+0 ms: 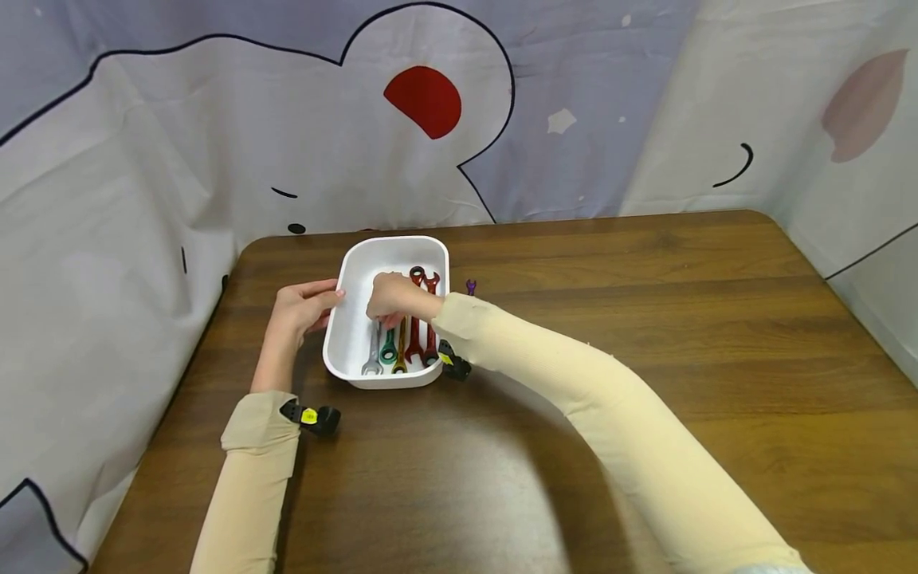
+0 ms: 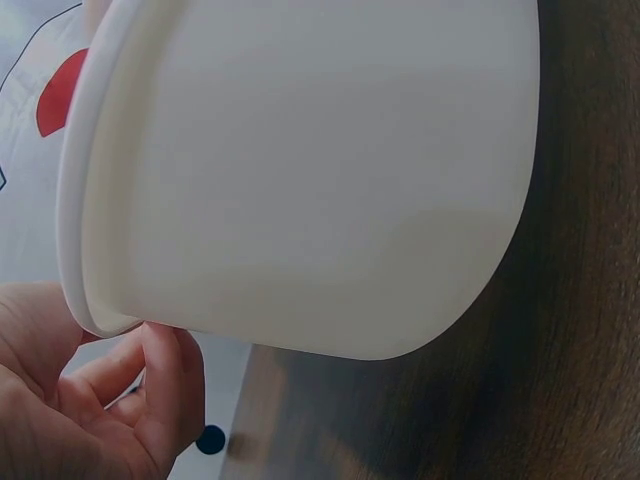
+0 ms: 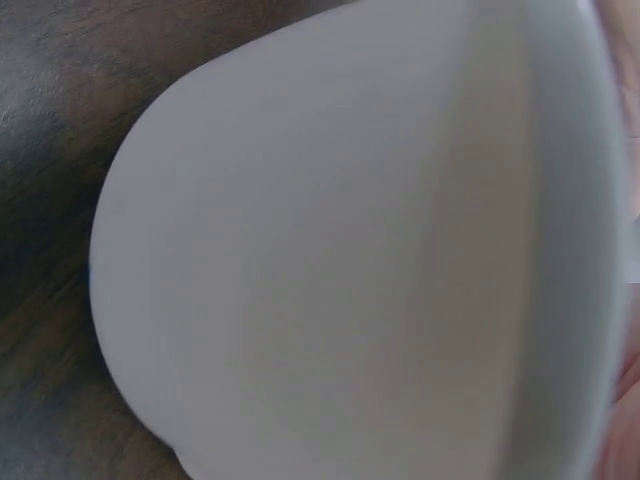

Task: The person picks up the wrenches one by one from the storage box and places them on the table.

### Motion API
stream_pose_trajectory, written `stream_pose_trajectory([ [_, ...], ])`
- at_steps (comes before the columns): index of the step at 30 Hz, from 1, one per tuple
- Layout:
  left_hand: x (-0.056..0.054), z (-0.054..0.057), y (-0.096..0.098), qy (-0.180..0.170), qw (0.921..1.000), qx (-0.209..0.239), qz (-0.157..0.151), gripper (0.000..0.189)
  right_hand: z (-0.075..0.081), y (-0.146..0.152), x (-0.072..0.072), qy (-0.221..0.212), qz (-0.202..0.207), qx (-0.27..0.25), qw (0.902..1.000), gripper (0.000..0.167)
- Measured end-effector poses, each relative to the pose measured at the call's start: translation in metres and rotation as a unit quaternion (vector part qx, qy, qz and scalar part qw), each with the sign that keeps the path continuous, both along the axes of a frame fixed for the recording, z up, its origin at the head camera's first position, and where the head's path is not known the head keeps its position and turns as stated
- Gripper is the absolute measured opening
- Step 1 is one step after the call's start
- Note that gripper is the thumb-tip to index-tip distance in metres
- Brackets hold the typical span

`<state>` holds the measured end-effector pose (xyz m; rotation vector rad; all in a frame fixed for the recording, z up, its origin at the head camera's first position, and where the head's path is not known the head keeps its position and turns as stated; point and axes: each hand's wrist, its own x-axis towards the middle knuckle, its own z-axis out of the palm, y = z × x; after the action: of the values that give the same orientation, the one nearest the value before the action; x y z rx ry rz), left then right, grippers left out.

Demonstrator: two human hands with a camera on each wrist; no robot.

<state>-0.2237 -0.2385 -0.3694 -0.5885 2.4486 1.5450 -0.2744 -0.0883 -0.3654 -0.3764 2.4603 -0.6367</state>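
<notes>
A white plastic bin (image 1: 349, 339) stands on the table, its outer wall (image 2: 300, 180) filling much of the left wrist view. My left hand (image 1: 292, 309) pinches the bin's left rim between thumb and fingers. Reaching in over the opposite side, my right hand (image 1: 396, 296) is low among the wrenches, fingers pointing down. A silver wrench (image 1: 374, 351), a green wrench (image 1: 388, 348) and a gold wrench (image 1: 401, 351) extend from beneath it toward the near wall. Two red wrenches (image 1: 414, 339) lie beside them at the right. Whether the right fingers grip a wrench, I cannot tell.
A small purple wrench (image 1: 470, 286) lies on the wooden table (image 1: 681, 319) right of the bin, partly covered by the right sleeve (image 1: 545, 351). Behind the table hangs a printed cloth (image 1: 287, 135). Black cameras are strapped at both wrists.
</notes>
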Motion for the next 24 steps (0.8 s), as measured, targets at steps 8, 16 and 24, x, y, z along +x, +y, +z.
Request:
stream_pose_trajectory([
  [8,0.0,0.0,0.0,-0.004,1.0,-0.003,0.004,0.049,-0.002,-0.005,0.005,-0.029,-0.005,-0.02,0.9994,0.008],
  [16,0.002,0.001,0.001,0.001,1.0,-0.003,-0.003,0.049,-0.005,-0.011,0.005,-0.018,0.024,0.02,0.9994,0.012],
  [24,0.003,0.001,0.002,0.005,1.0,0.005,-0.005,0.049,-0.005,-0.018,0.012,0.055,0.051,0.086,0.9935,0.021],
])
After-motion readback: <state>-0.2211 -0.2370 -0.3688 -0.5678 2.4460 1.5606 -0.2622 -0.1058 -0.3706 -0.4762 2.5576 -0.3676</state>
